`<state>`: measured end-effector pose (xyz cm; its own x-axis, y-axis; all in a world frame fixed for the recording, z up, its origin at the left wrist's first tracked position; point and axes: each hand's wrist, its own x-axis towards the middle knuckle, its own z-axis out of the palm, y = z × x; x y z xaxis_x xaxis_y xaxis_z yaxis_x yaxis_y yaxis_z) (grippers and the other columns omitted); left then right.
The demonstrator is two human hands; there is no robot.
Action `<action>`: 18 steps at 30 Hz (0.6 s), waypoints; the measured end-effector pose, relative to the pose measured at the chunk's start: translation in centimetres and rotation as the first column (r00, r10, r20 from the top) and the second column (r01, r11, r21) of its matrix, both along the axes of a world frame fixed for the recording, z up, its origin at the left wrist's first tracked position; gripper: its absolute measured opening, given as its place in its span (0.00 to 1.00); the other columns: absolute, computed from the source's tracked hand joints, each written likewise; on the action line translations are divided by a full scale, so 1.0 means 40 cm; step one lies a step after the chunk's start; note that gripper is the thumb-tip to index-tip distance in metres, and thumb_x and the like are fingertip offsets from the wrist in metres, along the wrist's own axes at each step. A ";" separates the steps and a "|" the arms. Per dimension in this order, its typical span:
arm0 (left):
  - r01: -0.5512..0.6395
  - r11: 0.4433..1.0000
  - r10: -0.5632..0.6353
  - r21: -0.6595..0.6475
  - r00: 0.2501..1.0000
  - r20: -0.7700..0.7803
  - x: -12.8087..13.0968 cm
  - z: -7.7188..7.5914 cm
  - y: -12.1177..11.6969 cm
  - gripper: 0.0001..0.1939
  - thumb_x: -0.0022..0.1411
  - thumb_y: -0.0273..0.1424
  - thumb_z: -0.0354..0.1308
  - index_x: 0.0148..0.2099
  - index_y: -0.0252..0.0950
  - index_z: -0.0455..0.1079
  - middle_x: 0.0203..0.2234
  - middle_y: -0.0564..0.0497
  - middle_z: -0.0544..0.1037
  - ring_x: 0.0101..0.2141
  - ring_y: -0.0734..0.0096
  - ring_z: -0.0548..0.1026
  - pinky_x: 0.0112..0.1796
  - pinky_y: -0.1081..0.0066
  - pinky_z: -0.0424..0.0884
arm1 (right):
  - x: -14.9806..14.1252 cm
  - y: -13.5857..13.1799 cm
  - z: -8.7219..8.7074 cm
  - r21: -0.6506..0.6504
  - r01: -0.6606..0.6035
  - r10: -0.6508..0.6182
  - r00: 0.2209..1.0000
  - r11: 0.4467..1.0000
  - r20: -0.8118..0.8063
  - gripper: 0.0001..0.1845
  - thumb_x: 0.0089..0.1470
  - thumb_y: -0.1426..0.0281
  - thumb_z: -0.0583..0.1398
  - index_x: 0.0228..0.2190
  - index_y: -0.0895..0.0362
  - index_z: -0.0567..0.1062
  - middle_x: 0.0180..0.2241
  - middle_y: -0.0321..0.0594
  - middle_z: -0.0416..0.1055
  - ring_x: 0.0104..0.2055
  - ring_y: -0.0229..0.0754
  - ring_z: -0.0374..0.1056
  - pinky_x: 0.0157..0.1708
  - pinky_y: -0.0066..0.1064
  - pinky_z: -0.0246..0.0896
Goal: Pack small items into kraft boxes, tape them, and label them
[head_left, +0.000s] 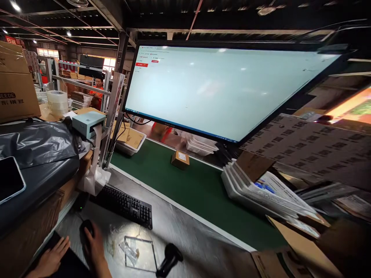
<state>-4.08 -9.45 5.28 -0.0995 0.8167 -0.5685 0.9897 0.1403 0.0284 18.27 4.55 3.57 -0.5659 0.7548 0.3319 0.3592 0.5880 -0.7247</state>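
At the lower left my right hand (95,245) rests over a black computer mouse (87,228), its fingers around it, on the metal worktop (116,231). Beside it my left hand (53,258) lies flat with fingers stretched, on a dark surface, holding nothing. Beyond the mouse is a black keyboard (127,204). To the right of my right hand lie a thin black square outline (155,255) with a crumpled clear plastic piece (131,251) in it, and a black handheld scanner (171,256). A large monitor (217,92) above shows a mostly blank page.
A green conveyor belt (199,189) carries a small carton (180,160). Stacked white baskets (246,193) stand at the right. On the left are a label printer (89,122), tape rolls (57,102), black plastic bags (40,141) and a phone (10,179). A person (97,92) is in the background.
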 end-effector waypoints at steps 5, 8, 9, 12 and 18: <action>0.036 0.998 -0.039 -0.051 0.997 -0.066 0.031 0.048 -0.001 0.53 0.55 0.19 0.48 0.79 0.49 0.38 0.79 0.54 0.40 0.76 0.64 0.44 0.62 0.58 0.70 | -0.003 0.000 -0.042 0.224 0.011 -0.011 1.000 0.975 -0.002 0.57 0.36 0.80 0.66 0.66 0.33 0.70 0.68 0.42 0.72 0.61 0.65 0.77 0.54 0.47 0.76; 0.002 0.998 -0.004 -0.064 1.000 -0.020 0.037 0.078 0.009 0.52 0.56 0.18 0.48 0.79 0.48 0.40 0.79 0.52 0.42 0.76 0.61 0.44 0.64 0.55 0.69 | -0.002 -0.001 -0.052 0.206 0.025 -0.029 0.999 0.978 0.017 0.56 0.35 0.80 0.66 0.66 0.34 0.71 0.68 0.43 0.72 0.62 0.67 0.76 0.54 0.48 0.76; -0.005 0.998 0.005 -0.070 1.000 -0.004 0.037 0.082 0.012 0.51 0.56 0.18 0.48 0.79 0.48 0.40 0.79 0.52 0.42 0.76 0.61 0.44 0.64 0.55 0.69 | -0.001 -0.001 -0.055 0.193 0.032 -0.035 0.999 0.981 0.015 0.56 0.36 0.81 0.66 0.66 0.33 0.71 0.68 0.43 0.72 0.62 0.67 0.75 0.55 0.49 0.76; -0.002 0.994 0.004 -0.106 1.000 0.017 0.031 0.075 0.021 0.51 0.57 0.19 0.49 0.79 0.48 0.38 0.79 0.52 0.41 0.76 0.63 0.43 0.64 0.56 0.69 | 0.003 0.000 -0.059 0.159 0.022 -0.022 1.000 0.987 -0.003 0.56 0.38 0.80 0.66 0.67 0.31 0.69 0.69 0.43 0.71 0.63 0.67 0.75 0.56 0.52 0.75; 0.009 0.988 -0.005 -0.153 1.000 0.023 0.019 0.056 0.040 0.53 0.55 0.20 0.49 0.79 0.52 0.38 0.79 0.54 0.42 0.76 0.65 0.44 0.63 0.52 0.68 | 0.010 0.009 -0.041 0.091 0.073 -0.071 0.997 0.993 -0.021 0.51 0.36 0.75 0.67 0.61 0.25 0.75 0.65 0.36 0.76 0.60 0.65 0.78 0.53 0.54 0.76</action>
